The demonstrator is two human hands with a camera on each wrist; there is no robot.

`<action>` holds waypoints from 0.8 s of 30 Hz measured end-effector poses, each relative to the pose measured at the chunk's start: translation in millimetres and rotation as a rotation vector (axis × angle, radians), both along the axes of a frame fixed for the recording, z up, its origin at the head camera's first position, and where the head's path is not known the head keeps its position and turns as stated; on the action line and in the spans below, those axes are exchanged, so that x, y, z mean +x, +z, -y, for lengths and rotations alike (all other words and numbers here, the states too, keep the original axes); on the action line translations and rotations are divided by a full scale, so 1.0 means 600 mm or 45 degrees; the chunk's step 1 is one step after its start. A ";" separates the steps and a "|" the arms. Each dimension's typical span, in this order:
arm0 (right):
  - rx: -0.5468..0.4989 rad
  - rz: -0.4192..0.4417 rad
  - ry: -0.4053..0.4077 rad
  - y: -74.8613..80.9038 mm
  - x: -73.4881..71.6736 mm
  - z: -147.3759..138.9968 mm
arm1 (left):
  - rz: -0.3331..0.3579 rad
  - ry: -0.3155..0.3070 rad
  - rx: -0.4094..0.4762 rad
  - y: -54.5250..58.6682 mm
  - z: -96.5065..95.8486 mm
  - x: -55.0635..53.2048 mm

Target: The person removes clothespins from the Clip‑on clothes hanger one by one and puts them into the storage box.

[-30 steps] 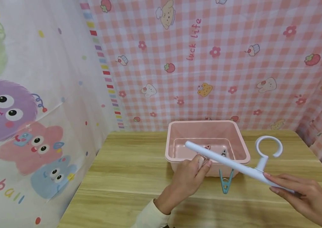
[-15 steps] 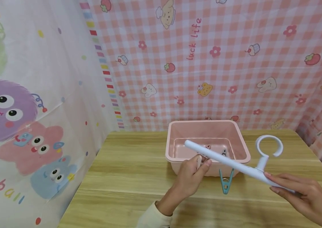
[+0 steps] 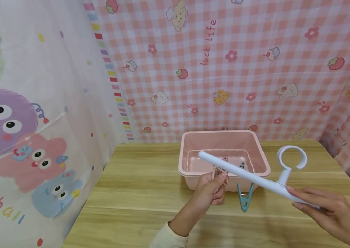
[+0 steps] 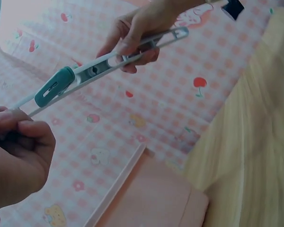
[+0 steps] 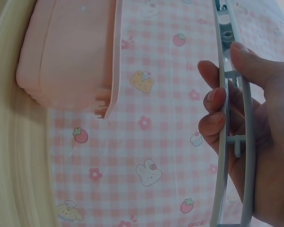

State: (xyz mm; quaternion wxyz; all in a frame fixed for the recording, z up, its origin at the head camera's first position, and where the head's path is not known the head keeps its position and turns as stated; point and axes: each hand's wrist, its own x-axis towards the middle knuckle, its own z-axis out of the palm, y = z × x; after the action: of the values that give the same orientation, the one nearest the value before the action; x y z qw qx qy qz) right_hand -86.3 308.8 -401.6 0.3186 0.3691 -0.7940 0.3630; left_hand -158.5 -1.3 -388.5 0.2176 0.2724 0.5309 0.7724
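Note:
My right hand grips one end of a pale blue clip hanger, a long bar with an open round hook. In the right wrist view its curled fingers wrap the hollow underside of the bar. A teal clip hangs from the bar, in front of the pink bin. Towards the hanger's far end, my left hand pinches a small pale clip, mostly hidden by the fingers, right under the bar. In the left wrist view, curled left fingers are right at the hanger's end.
The pink bin stands at the back of the wooden table, against the checked cloth. Inside it lie small clips, one of them grey. A white cartoon-printed cloth hangs at the left.
My left hand has turned, and its fingers have shifted on the pale clip, which shows less below the bar now. The hanger and right hand hold nearly still; the view has shifted slightly.

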 end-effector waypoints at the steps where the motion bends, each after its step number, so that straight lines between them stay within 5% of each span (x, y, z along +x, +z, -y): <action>1: -0.008 0.000 0.003 0.000 -0.001 0.002 | 0.035 -0.041 0.038 0.000 0.001 0.001; 5: -0.027 -0.006 0.027 0.003 -0.003 0.006 | 0.070 -0.204 0.177 0.000 0.005 0.003; 9: -0.017 -0.036 0.039 0.004 -0.007 0.006 | 0.022 -0.282 0.258 0.000 0.006 0.000; 24: -0.018 -0.003 0.065 0.000 -0.003 0.002 | -0.058 -0.205 0.161 0.002 0.008 0.001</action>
State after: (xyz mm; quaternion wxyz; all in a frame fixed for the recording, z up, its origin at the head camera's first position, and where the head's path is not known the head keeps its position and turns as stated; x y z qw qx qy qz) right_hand -88.2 307.4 -401.6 0.3126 0.3875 -0.7815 0.3761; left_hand -158.2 -5.8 -387.4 0.2492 0.3449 0.4622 0.7780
